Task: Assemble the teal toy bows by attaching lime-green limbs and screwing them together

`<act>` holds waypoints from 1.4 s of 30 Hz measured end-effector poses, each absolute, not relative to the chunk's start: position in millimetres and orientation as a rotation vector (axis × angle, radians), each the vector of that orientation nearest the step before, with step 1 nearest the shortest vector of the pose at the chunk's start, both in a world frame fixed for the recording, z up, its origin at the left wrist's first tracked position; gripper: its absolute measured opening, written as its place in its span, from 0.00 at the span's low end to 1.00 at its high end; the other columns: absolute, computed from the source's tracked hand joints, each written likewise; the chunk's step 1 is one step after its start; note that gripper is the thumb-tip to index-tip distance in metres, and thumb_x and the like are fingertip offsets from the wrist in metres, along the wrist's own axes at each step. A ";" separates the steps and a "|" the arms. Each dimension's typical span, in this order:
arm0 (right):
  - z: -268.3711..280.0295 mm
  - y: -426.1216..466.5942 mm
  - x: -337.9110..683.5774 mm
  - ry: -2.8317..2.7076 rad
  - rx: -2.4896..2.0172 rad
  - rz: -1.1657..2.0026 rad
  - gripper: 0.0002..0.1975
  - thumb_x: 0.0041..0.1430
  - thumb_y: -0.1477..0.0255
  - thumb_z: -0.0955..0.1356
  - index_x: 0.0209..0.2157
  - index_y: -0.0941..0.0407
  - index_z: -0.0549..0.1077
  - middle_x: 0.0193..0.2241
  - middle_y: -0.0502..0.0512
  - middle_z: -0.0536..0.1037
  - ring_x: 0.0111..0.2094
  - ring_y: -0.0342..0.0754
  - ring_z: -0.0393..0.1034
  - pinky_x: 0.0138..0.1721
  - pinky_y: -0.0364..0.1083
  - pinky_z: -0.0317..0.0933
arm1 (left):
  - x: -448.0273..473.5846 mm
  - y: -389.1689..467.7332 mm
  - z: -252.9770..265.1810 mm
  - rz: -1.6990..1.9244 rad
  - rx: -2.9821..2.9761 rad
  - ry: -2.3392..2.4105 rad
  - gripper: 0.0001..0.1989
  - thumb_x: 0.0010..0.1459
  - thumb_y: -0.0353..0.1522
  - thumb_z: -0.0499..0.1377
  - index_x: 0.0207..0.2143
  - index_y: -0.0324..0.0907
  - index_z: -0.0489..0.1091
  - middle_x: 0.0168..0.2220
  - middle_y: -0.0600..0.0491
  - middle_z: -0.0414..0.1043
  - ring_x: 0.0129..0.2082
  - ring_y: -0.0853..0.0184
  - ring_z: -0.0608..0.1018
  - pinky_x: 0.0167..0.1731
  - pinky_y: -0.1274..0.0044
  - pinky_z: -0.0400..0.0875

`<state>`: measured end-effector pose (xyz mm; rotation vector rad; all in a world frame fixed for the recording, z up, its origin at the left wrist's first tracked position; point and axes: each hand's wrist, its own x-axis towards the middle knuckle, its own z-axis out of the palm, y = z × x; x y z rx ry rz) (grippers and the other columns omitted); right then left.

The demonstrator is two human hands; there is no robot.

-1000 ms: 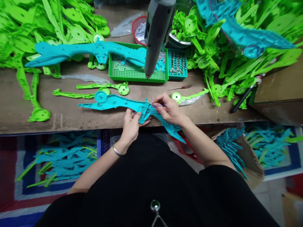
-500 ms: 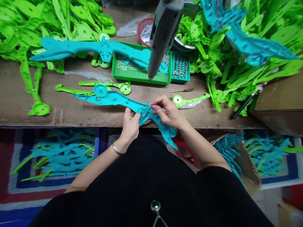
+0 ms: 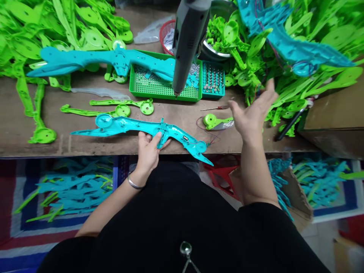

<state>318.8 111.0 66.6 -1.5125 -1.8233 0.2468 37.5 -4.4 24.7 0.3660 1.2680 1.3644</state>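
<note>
My left hand (image 3: pixel 149 149) grips a long turquoise plastic shell half (image 3: pixel 139 125) near its middle, thumb on top, its hollow inner side facing up. Thin dark red and blue wires (image 3: pixel 211 141) trail from the shell's right end onto the table. My right hand (image 3: pixel 253 110) is raised away from the shell, fingers stretched and thumb apart, with nothing seen in it. Just left of that hand lie a small red-handled screwdriver (image 3: pixel 216 108) and a lime green arm part (image 3: pixel 211 121) with a clear silvery blade.
An electric screwdriver (image 3: pixel 187 45) hangs over a green basket (image 3: pixel 153 94) of small metal parts. Beside it sits a turquoise tray of screws (image 3: pixel 213 80). Another turquoise shell (image 3: pixel 85 60) lies across the basket. Lime green parts (image 3: pixel 25 45) heap up on both sides, and a cardboard box (image 3: pixel 335 117) stands right.
My right hand has let go of the wires at the shell and swung right, opening. The shell has shifted left and levelled in my left hand, and its wires now hang loose at the right end.
</note>
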 end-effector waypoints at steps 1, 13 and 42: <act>75.9 99.0 311.1 -1.780 -1.528 0.164 0.30 0.58 0.59 0.73 0.57 0.53 0.64 0.59 0.70 0.65 0.65 0.69 0.55 0.55 0.62 0.61 | 37.4 -4.4 24.6 1.364 0.374 1.270 0.25 0.47 0.35 0.72 0.41 0.48 0.60 0.42 0.58 0.75 0.41 0.69 0.81 0.43 0.69 0.82; 40.9 24.8 251.1 -2.539 -1.333 0.399 0.03 0.63 0.71 0.67 0.36 0.54 0.73 0.32 0.56 0.78 0.39 0.55 0.64 0.43 0.55 0.51 | 24.5 -12.6 20.5 1.345 0.479 1.365 0.26 0.46 0.39 0.74 0.40 0.47 0.61 0.39 0.57 0.76 0.36 0.69 0.82 0.36 0.74 0.82; 37.3 82.4 288.2 -1.938 -1.482 0.246 0.10 0.66 0.66 0.67 0.31 0.54 0.74 0.29 0.53 0.76 0.33 0.49 0.70 0.39 0.51 0.64 | 26.6 26.6 14.4 0.556 2.240 1.564 0.18 0.65 0.34 0.61 0.56 0.43 0.72 0.56 0.44 0.75 0.56 0.52 0.73 0.62 0.54 0.57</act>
